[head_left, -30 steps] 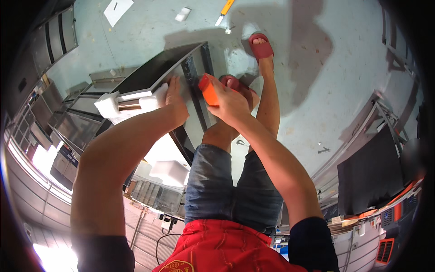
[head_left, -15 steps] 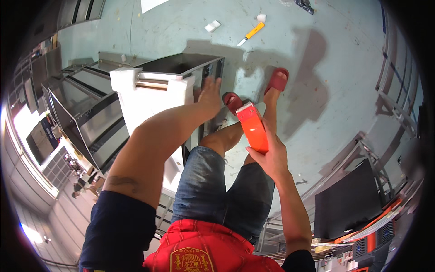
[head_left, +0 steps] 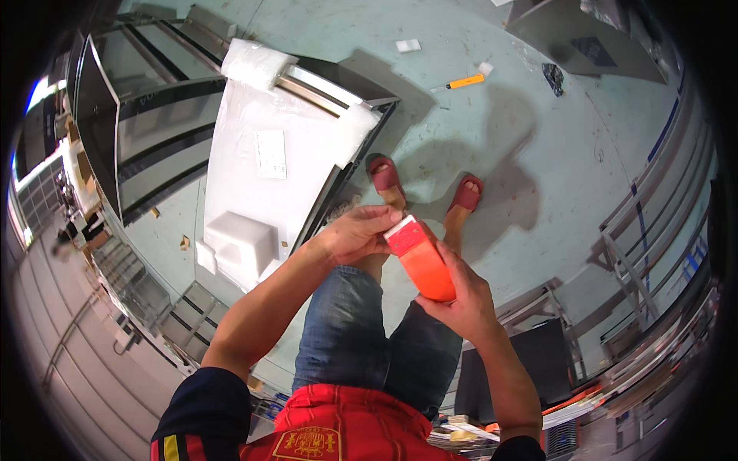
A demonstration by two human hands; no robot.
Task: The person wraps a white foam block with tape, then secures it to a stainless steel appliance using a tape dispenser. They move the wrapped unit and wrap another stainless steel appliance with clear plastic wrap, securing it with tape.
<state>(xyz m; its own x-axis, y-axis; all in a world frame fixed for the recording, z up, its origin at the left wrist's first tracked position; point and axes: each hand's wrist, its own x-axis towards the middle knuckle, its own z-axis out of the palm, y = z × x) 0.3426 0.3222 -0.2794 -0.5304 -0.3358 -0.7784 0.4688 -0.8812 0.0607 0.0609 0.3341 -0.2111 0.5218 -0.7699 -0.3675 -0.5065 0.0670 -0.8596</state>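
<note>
My right hand (head_left: 467,296) is wrapped round an orange tape dispenser (head_left: 424,265), its red, pale-edged end tilted up toward the left. At that end the thumb and fingers of my left hand (head_left: 360,233) are pinched together; whatever lies between them is too small to make out. A wrinkled, see-through strip (head_left: 344,207) shows just beyond the left hand. Close by on the left stands a dark-framed metal unit (head_left: 327,196) with white foam sheet (head_left: 238,169) over its top. Foam blocks cover its corners, and a white paper label lies on the sheet.
A yellow utility knife (head_left: 465,81) lies on the floor ahead, near small white pieces (head_left: 408,46). Dark metal shelving (head_left: 165,127) stands at the left. Metal frames and a black panel (head_left: 516,369) are at the right. My feet wear red slippers (head_left: 467,192).
My left hand has come back from beside the foam-covered unit to the dispenser's toothed end, its fingers closing there. The dispenser has turned slightly, and the view has shifted.
</note>
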